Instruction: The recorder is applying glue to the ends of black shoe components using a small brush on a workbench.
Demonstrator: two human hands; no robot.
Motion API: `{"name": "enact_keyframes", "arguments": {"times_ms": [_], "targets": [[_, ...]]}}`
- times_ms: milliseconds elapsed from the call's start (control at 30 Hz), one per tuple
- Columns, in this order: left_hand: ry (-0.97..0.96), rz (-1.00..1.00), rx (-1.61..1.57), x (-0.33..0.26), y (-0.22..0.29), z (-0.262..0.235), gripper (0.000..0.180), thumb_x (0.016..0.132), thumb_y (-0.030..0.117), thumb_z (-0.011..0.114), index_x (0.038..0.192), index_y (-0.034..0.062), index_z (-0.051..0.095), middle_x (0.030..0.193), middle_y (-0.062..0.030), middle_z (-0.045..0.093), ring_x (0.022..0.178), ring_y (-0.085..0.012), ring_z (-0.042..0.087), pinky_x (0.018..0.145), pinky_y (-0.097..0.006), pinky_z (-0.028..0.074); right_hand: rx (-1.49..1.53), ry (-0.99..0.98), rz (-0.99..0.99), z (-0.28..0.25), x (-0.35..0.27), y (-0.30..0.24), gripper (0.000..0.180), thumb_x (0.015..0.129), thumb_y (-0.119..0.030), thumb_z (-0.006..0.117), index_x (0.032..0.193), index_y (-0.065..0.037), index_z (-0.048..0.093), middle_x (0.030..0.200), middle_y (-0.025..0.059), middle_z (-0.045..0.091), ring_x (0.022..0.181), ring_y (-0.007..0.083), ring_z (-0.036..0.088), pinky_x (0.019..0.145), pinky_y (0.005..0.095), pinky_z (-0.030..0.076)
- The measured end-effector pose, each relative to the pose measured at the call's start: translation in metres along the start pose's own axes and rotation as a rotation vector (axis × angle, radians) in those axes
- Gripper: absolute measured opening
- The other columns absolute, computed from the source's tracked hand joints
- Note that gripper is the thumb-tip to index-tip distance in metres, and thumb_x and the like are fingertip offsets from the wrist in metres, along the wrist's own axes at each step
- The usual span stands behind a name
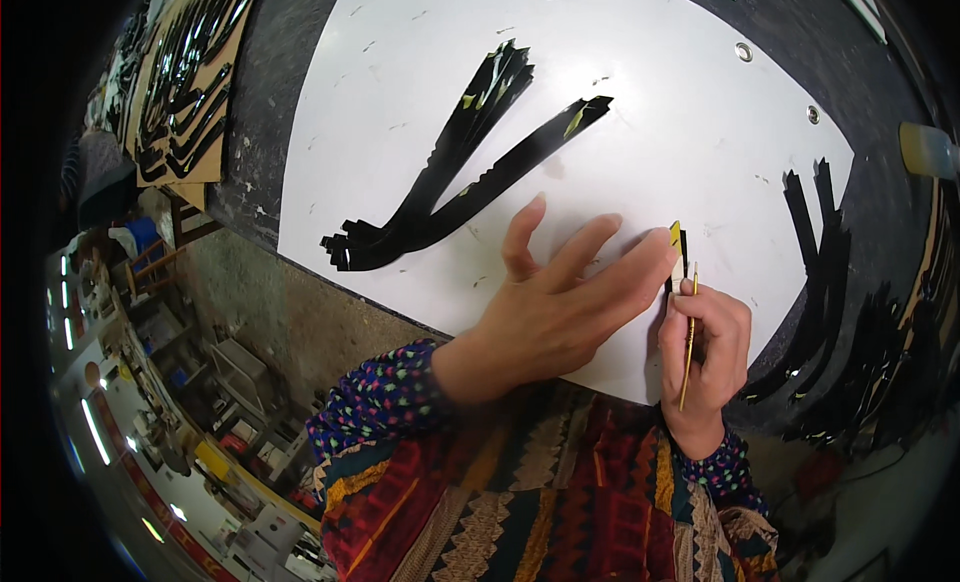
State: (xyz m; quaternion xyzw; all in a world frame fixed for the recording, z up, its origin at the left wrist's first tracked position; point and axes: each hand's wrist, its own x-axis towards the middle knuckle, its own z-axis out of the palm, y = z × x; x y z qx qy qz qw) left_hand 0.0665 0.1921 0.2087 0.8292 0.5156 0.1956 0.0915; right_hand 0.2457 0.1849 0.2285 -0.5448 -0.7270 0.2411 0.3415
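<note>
My left hand (560, 302) lies with fingers spread over a white sheet (640, 102), its index fingertip pressing a small black-and-yellow strip piece (678, 250). My right hand (705, 352) grips a thin yellow stick-like tool (689, 352), its tip touching that piece from below. Two bundles of long glossy black strips (460, 177) lie fanned out on the sheet to the upper left of my hands.
More black strips (820, 232) lie over the sheet's right edge and on the dark bench (870, 72). A cardboard panel (215, 92) with several black strips sits at the far left. Two round metal fittings (743, 52) show near the top right.
</note>
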Motion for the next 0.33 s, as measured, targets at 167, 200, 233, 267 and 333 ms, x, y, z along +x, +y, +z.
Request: {"name": "enact_keyframes", "arguments": {"times_ms": [167,200,233,267,333], "targets": [[-0.041,0.018,-0.009,0.0023,-0.0021,-0.0036,0.047,0.085,0.004,0.056,0.127,0.0216,0.066,0.143,0.0097,0.055,0.137,-0.0173,0.041,0.116,-0.055,0.006,-0.014,0.028,-0.004,0.0002,0.0031,-0.0012,0.029,0.08,0.015,0.071,0.105,0.003,0.063,0.099,0.0171,0.066,0.084,0.0263,0.066,0.069,0.0315,0.055],[-0.053,0.028,-0.008,0.0028,-0.0024,-0.004,0.046,0.085,0.003,0.056,0.126,0.0215,0.066,0.144,0.01,0.055,0.138,-0.0173,0.041,0.117,-0.055,0.006,-0.017,0.031,-0.002,-0.0002,0.0034,-0.0011,0.029,0.08,0.015,0.071,0.105,0.003,0.063,0.099,0.0171,0.066,0.084,0.0263,0.066,0.069,0.0315,0.055],[-0.053,0.031,-0.009,0.0028,-0.0021,-0.0039,0.046,0.085,0.003,0.056,0.126,0.0215,0.066,0.144,0.01,0.055,0.138,-0.0173,0.041,0.117,-0.055,0.006,-0.019,0.032,-0.011,0.0001,0.0032,-0.0005,0.029,0.08,0.015,0.071,0.105,0.003,0.063,0.099,0.0169,0.067,0.084,0.0263,0.066,0.069,0.0316,0.055],[-0.056,0.02,-0.029,0.0026,-0.0017,-0.0038,0.046,0.086,0.003,0.056,0.126,0.0216,0.066,0.146,0.0102,0.054,0.14,-0.0175,0.04,0.117,-0.056,0.006,-0.021,0.033,-0.02,0.0004,0.0026,-0.0001,0.029,0.08,0.015,0.071,0.106,0.003,0.063,0.099,0.0166,0.067,0.084,0.0263,0.066,0.069,0.0317,0.055],[-0.059,0.011,-0.05,0.0027,-0.0009,-0.0034,0.045,0.086,0.002,0.055,0.126,0.0217,0.066,0.148,0.0104,0.053,0.141,-0.0176,0.038,0.117,-0.056,0.005,-0.01,0.035,-0.009,0.0008,0.0011,0.0004,0.029,0.081,0.014,0.071,0.106,0.002,0.063,0.099,0.0169,0.067,0.084,0.0267,0.066,0.068,0.0314,0.055]]}}
